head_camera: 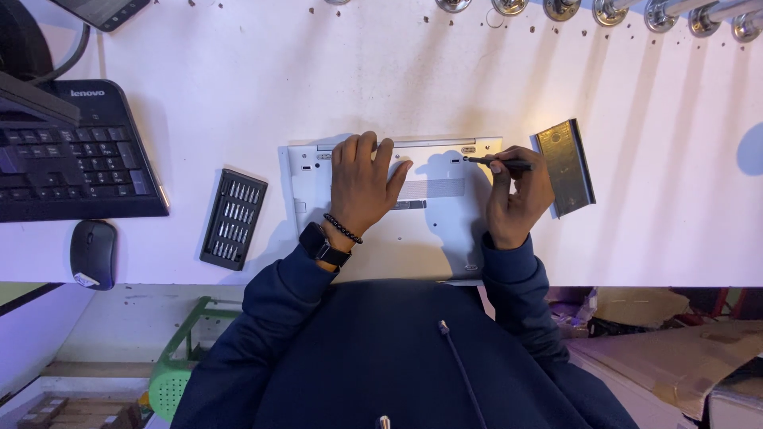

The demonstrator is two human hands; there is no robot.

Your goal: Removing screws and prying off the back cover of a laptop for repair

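Two hands work on a laptop turned upside down on the white worktop.

The left hand (362, 187) lies flat and open on the silver laptop (433, 230), holding nothing. The right hand (517, 199) has its grip closed on a thin screwdriver (499, 163), tip near the far edge. Keeping the tool straight and pressing the laptop still should help. A bit tray (233, 219) lies left, a metal case (566, 167) right, keyboard (71, 159) and mouse (92, 253) far left; nothing blocks.
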